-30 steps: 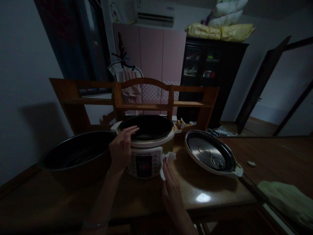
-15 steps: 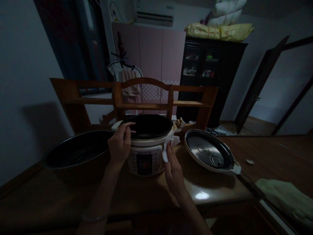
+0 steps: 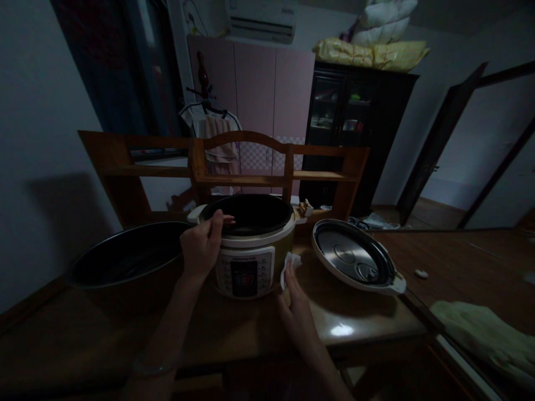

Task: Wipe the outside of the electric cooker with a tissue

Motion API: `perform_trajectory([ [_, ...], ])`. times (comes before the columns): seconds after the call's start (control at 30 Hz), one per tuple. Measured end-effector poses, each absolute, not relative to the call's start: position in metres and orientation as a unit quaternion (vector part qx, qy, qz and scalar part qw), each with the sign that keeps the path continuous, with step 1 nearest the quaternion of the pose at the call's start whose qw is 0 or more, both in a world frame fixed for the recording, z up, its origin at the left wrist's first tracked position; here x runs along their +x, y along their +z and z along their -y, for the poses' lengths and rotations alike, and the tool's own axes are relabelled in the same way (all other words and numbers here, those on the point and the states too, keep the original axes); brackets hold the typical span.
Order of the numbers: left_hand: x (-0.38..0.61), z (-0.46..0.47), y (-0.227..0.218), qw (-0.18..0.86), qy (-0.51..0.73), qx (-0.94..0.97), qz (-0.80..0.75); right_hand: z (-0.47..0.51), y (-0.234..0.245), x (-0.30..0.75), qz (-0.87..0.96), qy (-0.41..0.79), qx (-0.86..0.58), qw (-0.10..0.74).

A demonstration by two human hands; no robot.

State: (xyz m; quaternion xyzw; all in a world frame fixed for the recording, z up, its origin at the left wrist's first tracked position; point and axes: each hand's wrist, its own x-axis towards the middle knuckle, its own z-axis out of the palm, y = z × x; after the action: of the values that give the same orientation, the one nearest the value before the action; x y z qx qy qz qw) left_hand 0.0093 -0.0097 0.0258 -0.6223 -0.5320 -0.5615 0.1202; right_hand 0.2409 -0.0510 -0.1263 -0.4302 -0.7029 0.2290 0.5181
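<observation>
A cream and olive electric pressure cooker [image 3: 246, 262] stands open on the wooden table [image 3: 251, 334], its dark inner pot visible. My left hand [image 3: 200, 248] grips the cooker's left rim, fingers curled over the edge. My right hand [image 3: 298, 312] presses a white tissue [image 3: 289, 266] against the cooker's right side, low on the wall. The cooker's lid [image 3: 355, 259] lies upside down to the right, metal inside facing up.
A large dark bowl [image 3: 129, 262] sits left of the cooker. A wooden shelf rack [image 3: 234, 172] stands behind. A green cloth [image 3: 485, 334] lies at the right, with a small white object [image 3: 421, 273] on the floor beyond. Cabinets and a doorway fill the background.
My right hand with the tissue went up the cooker's right side, then came back down. My left hand curled tighter onto the rim.
</observation>
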Motion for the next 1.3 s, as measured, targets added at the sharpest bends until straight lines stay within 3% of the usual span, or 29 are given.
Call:
perform_trajectory([
  [0.23,0.011,0.015,0.015,0.149,-0.537,-0.66,0.504,0.039,-0.134,0.245,0.639,0.327,-0.452,0.53],
  [0.4,0.013,0.013,0.021,0.15,-0.556,-0.648,0.498,0.038,-0.105,0.239,0.672,0.272,-0.408,0.555],
  [0.63,0.016,0.006,0.028,0.177,-0.585,-0.624,0.487,0.047,-0.077,0.231,0.737,0.171,-0.381,0.531],
  [0.97,0.013,0.01,0.025,0.122,-0.575,-0.63,0.508,0.06,-0.084,0.234,0.766,0.154,-0.389,0.488],
  [1.3,0.012,0.001,0.022,0.177,-0.552,-0.586,0.566,0.058,-0.117,0.239,0.756,0.171,-0.431,0.463],
])
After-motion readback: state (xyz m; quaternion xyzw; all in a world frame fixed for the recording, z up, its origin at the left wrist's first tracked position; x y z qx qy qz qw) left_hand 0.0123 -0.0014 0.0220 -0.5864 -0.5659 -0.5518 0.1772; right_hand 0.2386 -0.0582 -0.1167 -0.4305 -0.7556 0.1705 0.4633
